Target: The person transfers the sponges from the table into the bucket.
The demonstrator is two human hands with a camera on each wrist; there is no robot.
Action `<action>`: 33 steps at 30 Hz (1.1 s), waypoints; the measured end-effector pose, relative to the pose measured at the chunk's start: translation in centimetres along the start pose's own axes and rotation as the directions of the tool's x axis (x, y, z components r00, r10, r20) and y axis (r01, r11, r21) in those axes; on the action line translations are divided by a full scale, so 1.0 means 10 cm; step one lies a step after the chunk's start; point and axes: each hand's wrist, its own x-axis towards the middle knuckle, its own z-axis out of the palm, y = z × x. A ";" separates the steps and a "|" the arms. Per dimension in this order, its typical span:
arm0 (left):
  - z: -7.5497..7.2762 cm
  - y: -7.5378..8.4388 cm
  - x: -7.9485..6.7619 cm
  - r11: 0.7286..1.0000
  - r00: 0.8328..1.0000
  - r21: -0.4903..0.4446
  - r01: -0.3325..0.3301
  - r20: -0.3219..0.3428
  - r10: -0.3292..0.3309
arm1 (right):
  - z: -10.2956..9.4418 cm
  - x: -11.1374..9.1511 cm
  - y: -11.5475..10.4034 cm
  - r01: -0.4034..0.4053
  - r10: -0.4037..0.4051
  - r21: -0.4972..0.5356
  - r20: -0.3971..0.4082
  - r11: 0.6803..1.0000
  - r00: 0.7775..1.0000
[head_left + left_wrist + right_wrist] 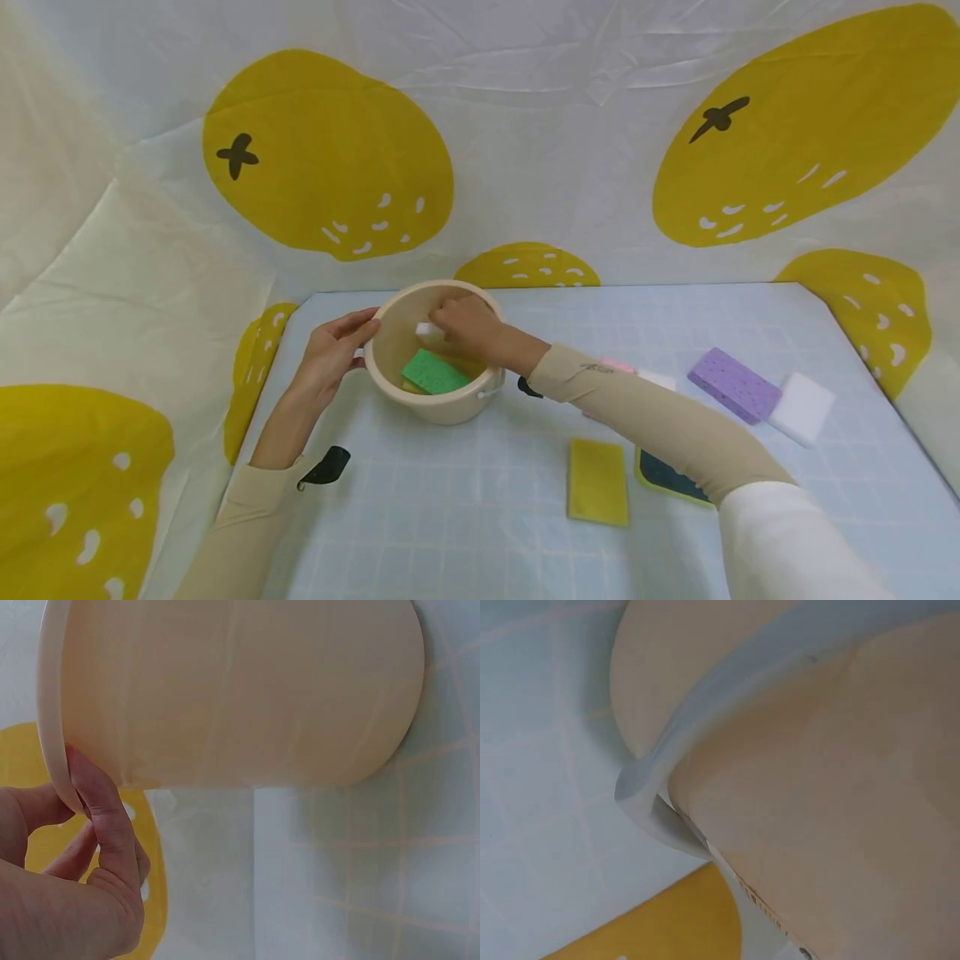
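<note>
A cream bucket point(442, 410) stands at the middle left of the table. My left hand point(333, 348) pinches its rim on the left side; in the left wrist view the fingers point(109, 814) lie against the outer wall just below the lip. Reaching in over the right side of the rim, my right hand point(472, 327) has curled fingers on a small white sponge point(428, 331) inside. Below that, a green sponge point(435, 373) lies on other yellowish pieces in the bucket. The bucket's rim point(727, 682) crosses the right wrist view, where the fingers are hidden.
To the right lie a yellow sponge point(597, 483), a dark-faced scrub sponge point(670, 477), a purple sponge point(735, 385) and a white sponge point(802, 408) touching it. My right sleeve partly covers pink point(618, 364) and white point(657, 379) pieces. A fruit-patterned sheet walls the table.
</note>
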 end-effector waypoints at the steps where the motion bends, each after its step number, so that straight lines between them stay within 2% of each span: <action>1: 0.00 0.00 0.00 1.000 1.000 -0.001 0.000 -0.001 0.000 | 0.00 0.00 -0.01 0.004 -0.004 -0.018 0.011 1.000 1.000; 5: 0.01 0.00 0.00 1.000 1.000 -0.004 -0.002 -0.002 0.002 | 0.01 0.01 -0.04 0.018 -0.016 -0.068 0.027 0.998 1.000; 8: 0.01 0.00 0.00 1.000 1.000 -0.005 -0.005 0.004 0.005 | 0.02 0.00 -0.04 0.016 -0.014 -0.058 0.050 0.998 0.999; 12: 0.01 0.00 0.00 1.000 1.000 -0.007 -0.006 0.007 0.006 | 0.03 -0.01 -0.04 0.011 -0.010 -0.022 0.081 1.000 0.997; 23: 0.02 0.00 0.00 1.000 1.000 -0.024 -0.005 0.006 0.006 | -0.04 -0.06 -0.01 0.009 -0.018 0.090 0.094 0.996 0.995; 33: 0.01 0.01 -0.01 0.999 1.000 -0.035 0.005 0.013 -0.005 | -0.25 -0.14 0.03 0.018 -0.033 0.200 0.072 0.980 0.997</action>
